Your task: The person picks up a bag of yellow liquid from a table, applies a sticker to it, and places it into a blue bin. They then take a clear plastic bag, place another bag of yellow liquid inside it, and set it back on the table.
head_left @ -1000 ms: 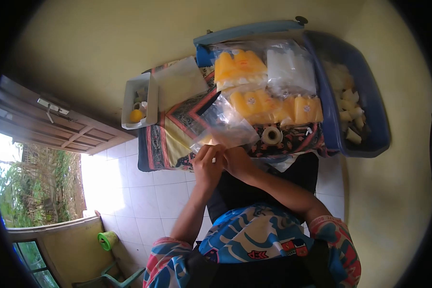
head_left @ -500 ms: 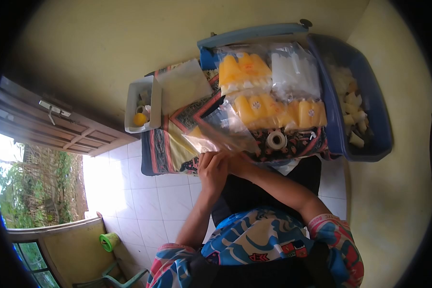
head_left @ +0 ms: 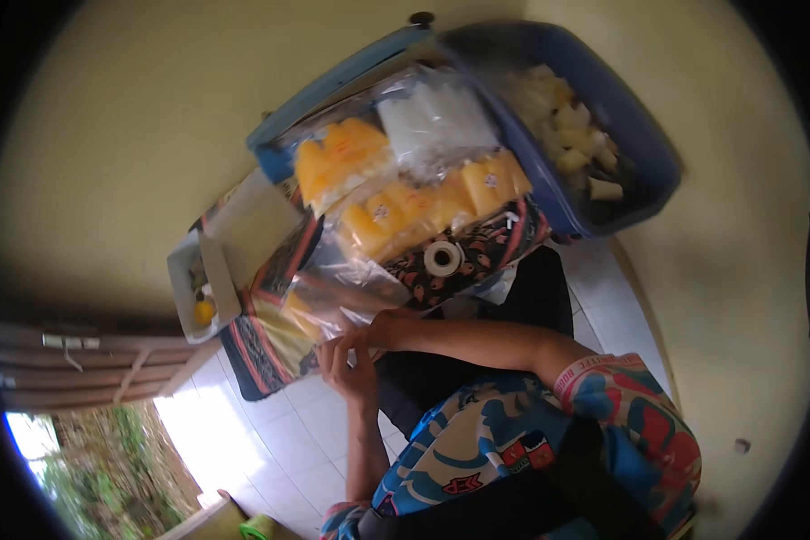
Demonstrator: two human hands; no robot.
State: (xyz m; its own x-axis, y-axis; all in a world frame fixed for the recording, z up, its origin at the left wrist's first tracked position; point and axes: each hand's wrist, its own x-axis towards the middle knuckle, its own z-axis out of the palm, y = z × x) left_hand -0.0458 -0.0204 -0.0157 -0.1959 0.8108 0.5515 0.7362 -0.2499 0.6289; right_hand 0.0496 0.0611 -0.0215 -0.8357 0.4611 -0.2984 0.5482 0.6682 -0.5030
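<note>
**Both hands at the edge of the bag**

At the far left a white tray (head_left: 178, 288) with something small and yellow in it lies against the patterned cloth (head_left: 252, 351). A pale flat sheet (head_left: 252, 225) lies just beside it.

Next come my hands, low on the cloth and close together. My left hand (head_left: 355, 373) comes up from below, and my right hand (head_left: 373, 333) reaches across my body to meet it. Both close on the near edge of the clear bag (head_left: 328, 301), with the fingers pinched narrow on the plastic. The bag lies on the cloth in front of my hands, and something yellow shows inside it. The picture is blurred here, so I cannot tell exactly how each finger sits.

I judge that the step in hand is work on the open end of the bag, perhaps gathering or folding it. The next move, I think, asks for a firm pinch so that the thin plastic does not slip. The tape roll (head_left: 442, 258) lies near, just to the right.

Behind the roll are orange packs (head_left: 378, 193) and clear packs (head_left: 432, 121), heaped together. At the far right the blue tub (head_left: 643, 148) holds pale pieces (head_left: 567, 126).

For writing, I can read nothing. The orange packs carry small marks, and my shirt (head_left: 477, 450) and its sleeve (head_left: 603, 373) have some letters. All of these are too small and too blurred to read.
</note>
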